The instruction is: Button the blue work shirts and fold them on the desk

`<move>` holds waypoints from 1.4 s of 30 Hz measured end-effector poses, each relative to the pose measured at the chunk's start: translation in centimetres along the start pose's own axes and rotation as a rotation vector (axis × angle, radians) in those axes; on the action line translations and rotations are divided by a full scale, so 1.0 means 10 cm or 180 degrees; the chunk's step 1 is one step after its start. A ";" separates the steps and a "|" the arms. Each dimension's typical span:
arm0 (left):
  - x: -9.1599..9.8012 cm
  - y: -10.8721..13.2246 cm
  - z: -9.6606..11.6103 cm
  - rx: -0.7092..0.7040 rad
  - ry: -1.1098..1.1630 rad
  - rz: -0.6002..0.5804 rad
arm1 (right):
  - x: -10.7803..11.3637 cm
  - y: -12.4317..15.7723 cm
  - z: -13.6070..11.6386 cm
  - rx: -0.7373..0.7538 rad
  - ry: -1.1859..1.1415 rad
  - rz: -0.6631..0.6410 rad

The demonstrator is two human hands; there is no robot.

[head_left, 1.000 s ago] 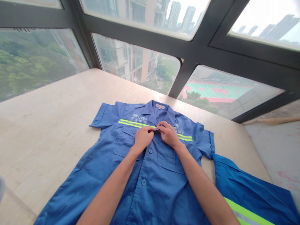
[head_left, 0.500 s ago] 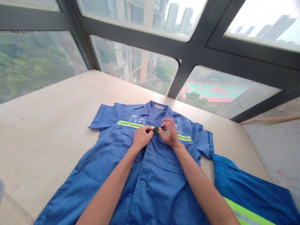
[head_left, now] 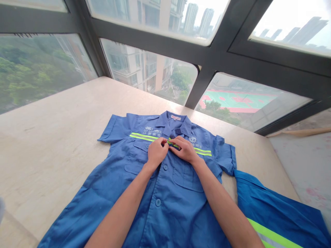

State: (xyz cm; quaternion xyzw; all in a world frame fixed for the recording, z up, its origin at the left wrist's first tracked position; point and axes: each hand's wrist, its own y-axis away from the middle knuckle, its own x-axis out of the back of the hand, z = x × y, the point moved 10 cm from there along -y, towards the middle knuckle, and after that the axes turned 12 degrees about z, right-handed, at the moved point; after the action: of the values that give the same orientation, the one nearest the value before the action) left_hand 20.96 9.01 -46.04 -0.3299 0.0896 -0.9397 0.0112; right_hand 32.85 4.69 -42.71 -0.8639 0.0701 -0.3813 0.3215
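Note:
A blue short-sleeved work shirt (head_left: 178, 210) lies front up, its collar (head_left: 162, 124) toward the window and a yellow-green reflective band across the chest. At the front opening, level with that band, my left hand (head_left: 157, 151) pinches the shirt's edge. My right hand (head_left: 184, 148) is right beside it, thumb and fingers closed on the other side of the front. The fingertips of both hands nearly meet and hide what lies between them. Lower down the front, two buttons show, one button (head_left: 165, 167) just below the hands and another button (head_left: 158, 202) further down.
A second blue garment (head_left: 274, 203) with a reflective band lies at the right, touching the shirt's sleeve. Both rest on a pale stone-like surface (head_left: 51, 148). Dark window frames (head_left: 160, 38) close it off at the back, and a light patterned wall (head_left: 305, 165) stands at the right.
My right fingers have come down from a raised, curled pose and now lie flatter against the shirt front. The lifted bit of front edge is lower. My left hand has barely moved.

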 end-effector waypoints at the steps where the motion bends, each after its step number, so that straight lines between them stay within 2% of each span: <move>1: 0.01 0.01 0.01 -0.0017 -0.0014 0.0037 | -0.01 0.00 0.00 0.0012 0.0003 -0.0022; 6: 0.05 0.07 0.07 -0.0252 -0.0228 0.0255 | -0.04 0.01 0.04 0.0012 0.0128 -0.0081; 11: 0.13 0.12 0.25 -0.0947 -0.0436 0.0570 | 0.00 0.01 0.03 -0.0023 0.0198 0.0031; 15: 0.11 0.12 0.32 -0.1240 -0.0382 0.0548 | 0.13 -0.01 0.07 -0.0207 0.0293 0.0412; 19: 0.01 0.11 0.29 -0.1208 -0.0203 0.0265 | 0.32 0.00 0.17 -0.0326 0.0556 0.1025; 21: -0.01 0.11 0.28 -0.1213 -0.0102 0.0217 | 0.36 0.01 0.23 -0.0367 0.0829 0.1138; 23: 0.00 0.12 0.30 -0.1305 0.0032 0.0238 | 0.33 0.01 0.29 -0.0450 0.1024 0.1049; 26: 0.03 0.15 0.38 -0.1536 0.0206 0.0255 | 0.27 0.00 0.32 -0.0487 0.0916 0.0840; 30: 0.02 0.21 0.47 -0.1822 0.0132 0.0157 | 0.35 -0.01 0.26 -0.0429 0.0667 0.1031; 37: 0.02 0.19 0.45 -0.1640 0.0156 0.0172 | 0.39 -0.01 0.28 -0.0527 0.0469 0.1137; 42: -0.01 0.18 0.43 -0.1638 0.0219 0.0111 | 0.21 -0.02 0.26 -0.0383 0.0748 0.0630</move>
State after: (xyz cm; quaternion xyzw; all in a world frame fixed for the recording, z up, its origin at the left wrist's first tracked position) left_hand 23.66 6.56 -43.16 -0.2881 0.3318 -0.8963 -0.0599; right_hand 36.15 5.37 -42.65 -0.8200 0.2147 -0.4412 0.2947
